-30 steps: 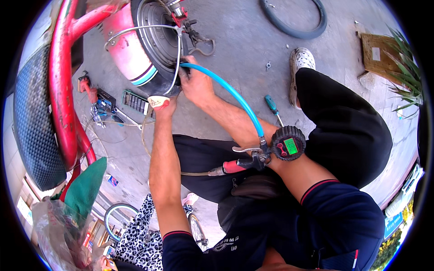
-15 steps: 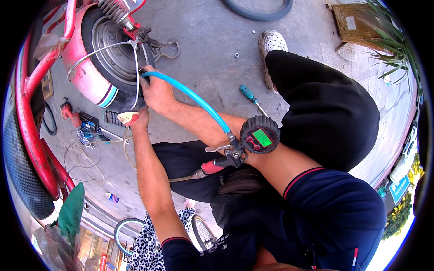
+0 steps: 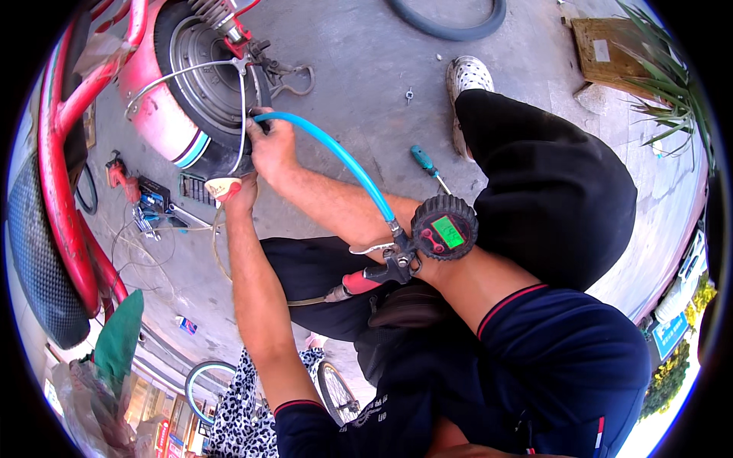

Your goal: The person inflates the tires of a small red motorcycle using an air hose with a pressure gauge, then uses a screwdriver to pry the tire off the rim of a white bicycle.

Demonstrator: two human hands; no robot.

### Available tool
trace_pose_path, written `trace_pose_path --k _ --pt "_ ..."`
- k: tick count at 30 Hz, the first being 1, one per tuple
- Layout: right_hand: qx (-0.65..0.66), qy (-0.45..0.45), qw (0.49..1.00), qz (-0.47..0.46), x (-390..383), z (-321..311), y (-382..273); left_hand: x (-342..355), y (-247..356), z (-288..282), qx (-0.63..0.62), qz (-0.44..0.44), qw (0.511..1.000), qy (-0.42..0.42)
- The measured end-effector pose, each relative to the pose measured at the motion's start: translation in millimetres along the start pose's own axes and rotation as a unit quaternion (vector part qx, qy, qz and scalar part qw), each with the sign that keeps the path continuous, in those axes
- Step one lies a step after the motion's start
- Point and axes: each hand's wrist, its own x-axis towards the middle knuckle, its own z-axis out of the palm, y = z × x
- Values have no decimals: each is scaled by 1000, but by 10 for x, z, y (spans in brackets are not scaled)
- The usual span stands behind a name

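Observation:
My right hand [image 3: 271, 145] pinches the end of the blue hose [image 3: 336, 153] at the tyre [image 3: 221, 145] of the pink scooter wheel [image 3: 156, 114]. My left hand [image 3: 238, 197] is at the tyre's lower end, its fingers mostly hidden by a white and red piece [image 3: 221, 185]. The hose runs to an inflator with a red grip [image 3: 360, 281] and a round digital gauge [image 3: 444, 227], lit green, lying over my right forearm. A metal stand bar [image 3: 243, 99] crosses the wheel.
Red tools [image 3: 122, 183], a socket set [image 3: 195, 187], a teal screwdriver [image 3: 424, 160] and loose cables lie on the floor [image 3: 366, 91]. A spare tube [image 3: 447, 30], a wooden box [image 3: 599, 57] and a plant [image 3: 664, 114] are beyond. Behind me is someone in spotted clothing [image 3: 244, 404] beside bicycles.
The view has shifted, so the scooter sits further left and slightly lower than a second ago, moving slightly back in the last half second. Both my hands stay at the tyre.

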Motion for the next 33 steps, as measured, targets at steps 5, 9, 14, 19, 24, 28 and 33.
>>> trace_pose_path --k 5,9,14,19,24,28,33 --pt "3 10 1000 15 90 -39 -29 -482 1010 -95 135 -183 973 -40" --pt "-25 2 1000 9 82 -42 -14 -1479 2140 45 -41 -122 981 -148" --pt "-45 11 999 -15 70 -10 73 -1916 2672 271 78 22 979 -185" --pt "-41 9 999 5 53 19 41 -1998 2575 276 71 49 984 -158" --pt "-19 11 1000 -11 136 6 107 -1929 2634 283 53 73 983 -160" --pt "-30 4 999 -11 91 -11 40 -1942 2573 257 43 87 982 -161" --pt "-49 4 999 -5 80 -20 50 -1917 2548 205 34 95 981 -169"
